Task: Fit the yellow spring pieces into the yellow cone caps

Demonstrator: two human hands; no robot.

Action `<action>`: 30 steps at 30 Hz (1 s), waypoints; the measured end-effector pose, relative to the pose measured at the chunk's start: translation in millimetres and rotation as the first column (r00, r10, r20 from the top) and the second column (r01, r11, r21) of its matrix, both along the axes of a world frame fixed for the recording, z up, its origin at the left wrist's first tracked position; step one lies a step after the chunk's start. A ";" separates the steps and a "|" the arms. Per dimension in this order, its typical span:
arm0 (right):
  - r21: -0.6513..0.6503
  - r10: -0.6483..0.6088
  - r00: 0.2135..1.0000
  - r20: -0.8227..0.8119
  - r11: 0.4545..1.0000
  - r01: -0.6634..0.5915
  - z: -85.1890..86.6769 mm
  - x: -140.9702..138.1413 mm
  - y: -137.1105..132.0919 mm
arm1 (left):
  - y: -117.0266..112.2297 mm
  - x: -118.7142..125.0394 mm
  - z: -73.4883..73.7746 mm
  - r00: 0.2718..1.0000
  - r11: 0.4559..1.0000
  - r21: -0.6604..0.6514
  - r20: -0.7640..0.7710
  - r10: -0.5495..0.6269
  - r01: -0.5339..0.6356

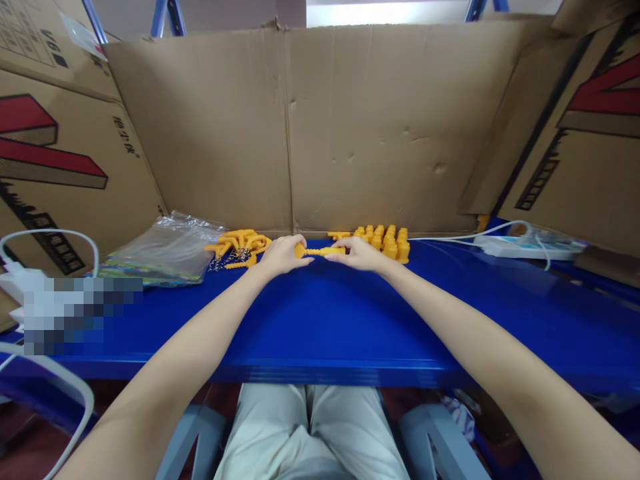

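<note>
An orange-yellow plastic piece with a ribbed, screw-like shaft (315, 252) lies level between my hands, just above or on the blue tabletop. The fingers of my left hand (285, 255) are closed around its wider left end. At the right end, my right hand (361, 255) pinches it between thumb and fingers. To the left of my left hand is a pile of orange plastic parts with small metal chains (241, 248). Just beyond my right hand, several orange block-like pieces (395, 243) stand in rows. Whether the held piece is one part or two joined is hard to tell.
Clear plastic bags (160, 250) lie stacked at the left. A cardboard wall (350, 133) closes off the back of the blue table (320, 320), with printed boxes on both sides. At the right sits a white power strip (535, 248) with cables; a white cable (75, 387) hangs at the left.
</note>
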State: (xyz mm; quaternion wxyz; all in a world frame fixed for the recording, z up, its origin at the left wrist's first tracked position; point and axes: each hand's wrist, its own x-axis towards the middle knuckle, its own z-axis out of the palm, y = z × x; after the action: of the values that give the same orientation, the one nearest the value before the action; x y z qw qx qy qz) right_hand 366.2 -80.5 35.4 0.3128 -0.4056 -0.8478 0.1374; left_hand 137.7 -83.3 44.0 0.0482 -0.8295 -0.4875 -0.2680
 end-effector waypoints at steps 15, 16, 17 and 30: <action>-0.352 0.044 0.970 -0.241 0.927 -0.129 2.3 -2.7 -3.7 | -5.7 3.5 -0.8 0.997 0.999 0.043 -0.070 0.010 -0.007; -0.373 0.042 0.964 -0.263 0.917 -0.141 2.5 -3.0 -4.8 | -5.5 3.5 -1.1 0.997 0.999 0.044 -0.072 0.011 -0.008; -0.393 0.038 0.956 -0.290 0.906 -0.155 2.8 -3.2 -5.8 | -5.3 3.5 -1.3 0.997 0.999 0.046 -0.072 0.012 -0.009; -0.589 -0.059 0.879 -0.472 0.764 -0.265 1.6 -3.6 -5.5 | -2.9 3.5 -3.6 0.999 0.997 0.080 -0.042 -0.019 0.022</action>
State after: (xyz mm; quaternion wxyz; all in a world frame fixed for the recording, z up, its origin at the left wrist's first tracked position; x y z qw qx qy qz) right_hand 362.6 -86.1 37.1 0.3414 -0.3936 -0.6716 0.5267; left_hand 141.2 -86.2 40.4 0.0886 -0.8372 -0.4667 -0.2708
